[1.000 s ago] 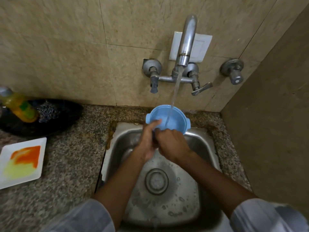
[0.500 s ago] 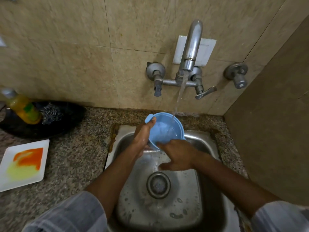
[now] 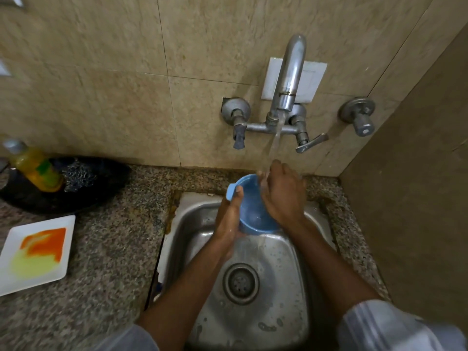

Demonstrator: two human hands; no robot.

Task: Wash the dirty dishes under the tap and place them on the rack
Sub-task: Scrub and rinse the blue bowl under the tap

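Bowl (image 3: 253,211), round blue plastic: left hand (image 3: 228,221) grips rim, right hand (image 3: 283,196) seemingly open inside, under stream.

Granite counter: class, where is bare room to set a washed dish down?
The granite counter is bare between the stained white plate and the sink. Its back left is crowded by the black tray holding the soap bottle.

Bowl (image 3: 255,211) over the sink (image 3: 278,287), below the tap (image 3: 288,79); plate (image 3: 35,254) on counter (image 3: 114,249), left
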